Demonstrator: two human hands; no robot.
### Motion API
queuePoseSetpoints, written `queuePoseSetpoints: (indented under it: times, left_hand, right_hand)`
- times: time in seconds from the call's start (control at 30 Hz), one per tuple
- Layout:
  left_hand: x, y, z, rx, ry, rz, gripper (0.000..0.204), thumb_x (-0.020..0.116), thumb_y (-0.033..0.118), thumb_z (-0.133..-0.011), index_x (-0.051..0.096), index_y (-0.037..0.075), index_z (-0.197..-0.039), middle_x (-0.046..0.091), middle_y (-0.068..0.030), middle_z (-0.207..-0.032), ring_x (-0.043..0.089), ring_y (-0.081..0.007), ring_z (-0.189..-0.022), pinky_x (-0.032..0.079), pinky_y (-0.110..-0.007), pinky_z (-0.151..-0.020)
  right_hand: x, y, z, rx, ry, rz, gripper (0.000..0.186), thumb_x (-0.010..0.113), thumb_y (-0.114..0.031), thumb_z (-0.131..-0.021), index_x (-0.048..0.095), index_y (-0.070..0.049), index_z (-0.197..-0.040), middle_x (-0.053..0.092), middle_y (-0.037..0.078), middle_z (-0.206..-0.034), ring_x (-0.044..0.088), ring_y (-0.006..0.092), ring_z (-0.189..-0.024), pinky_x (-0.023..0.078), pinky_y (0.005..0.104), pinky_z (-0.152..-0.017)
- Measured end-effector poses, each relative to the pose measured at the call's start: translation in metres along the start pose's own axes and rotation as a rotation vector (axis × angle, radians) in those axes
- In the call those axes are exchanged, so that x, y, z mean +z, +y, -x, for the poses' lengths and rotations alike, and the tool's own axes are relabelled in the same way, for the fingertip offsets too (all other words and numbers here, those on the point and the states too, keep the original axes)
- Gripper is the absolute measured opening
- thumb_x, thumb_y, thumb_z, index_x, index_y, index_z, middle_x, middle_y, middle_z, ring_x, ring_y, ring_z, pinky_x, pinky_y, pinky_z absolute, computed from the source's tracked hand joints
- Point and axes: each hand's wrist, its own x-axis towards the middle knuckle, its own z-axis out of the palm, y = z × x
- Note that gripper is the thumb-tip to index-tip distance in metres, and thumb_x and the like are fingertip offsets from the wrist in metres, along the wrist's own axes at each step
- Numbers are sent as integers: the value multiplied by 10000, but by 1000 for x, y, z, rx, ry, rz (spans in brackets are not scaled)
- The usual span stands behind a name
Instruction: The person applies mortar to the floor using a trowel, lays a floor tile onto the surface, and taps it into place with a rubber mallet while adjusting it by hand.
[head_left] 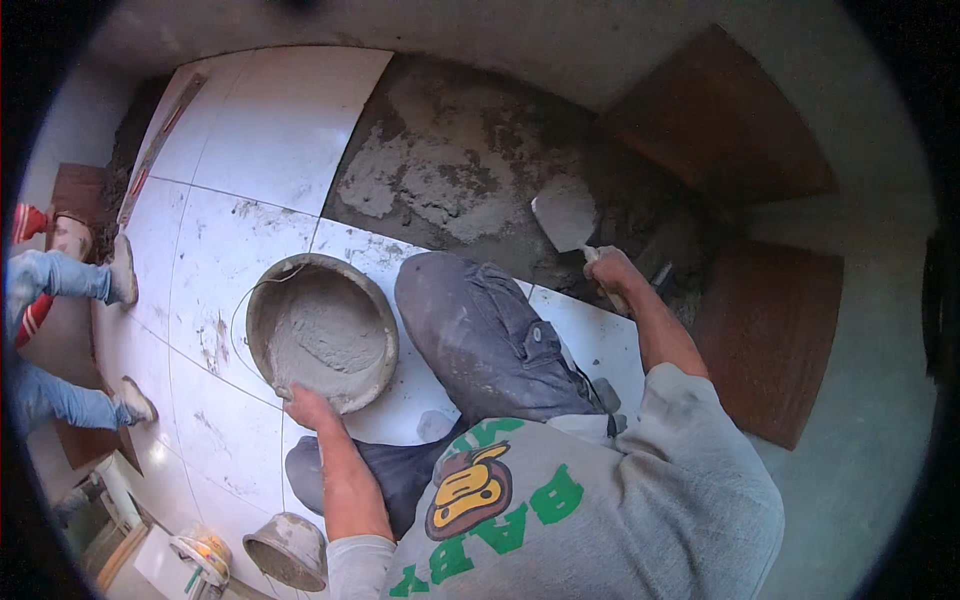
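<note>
My left hand (310,408) is closed on the near rim of a round bucket (262,300) standing on the white tiles. Grey wet mortar (330,335) partly fills this bucket, and its thin wire handle hangs over the left side. In my right hand (612,270) is the handle of a trowel (566,214), its broad blade pointing away from me over the mortar bed (440,170). The bed is rough and grey, and no tile covers it there.
White floor tiles (225,270) spread left and under my knees. Brown panels (770,340) lean against the wall at right. At left stands another person in jeans (60,275). A smaller bucket (287,552) lies tipped at the lower left. A long level (165,135) rests far left.
</note>
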Motion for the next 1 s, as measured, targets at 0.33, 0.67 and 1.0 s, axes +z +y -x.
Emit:
queuePoseSetpoints:
  times: [0.33,0.67,1.0]
  left_hand:
    - [-5,17,11,15,-8,21,661,497,357,-800,408,-183,-1170,497,-346,-1144,518,-443,-1032,394,-445,-911]
    - [-13,31,28,-43,-17,48,602,574,334,-815,418,-116,-1183,535,-310,-1129,529,-442,-1042,405,-461,-912]
    - [-27,54,31,-137,-6,19,568,555,373,-794,436,-26,-1180,568,-276,-1079,553,-434,-1002,424,-496,-870]
  right_hand:
    - [27,-36,-55,-333,81,353,333,599,-250,-692,654,17,-882,641,226,-895,636,343,-859,494,431,-724]
    - [2,-72,-29,-255,121,-91,187,616,-160,-680,614,25,-656,593,129,-615,594,213,-561,451,362,-505]
    - [-32,-226,96,-465,-126,-185,233,636,-159,-681,600,27,-817,599,84,-714,562,193,-589,450,354,-549]
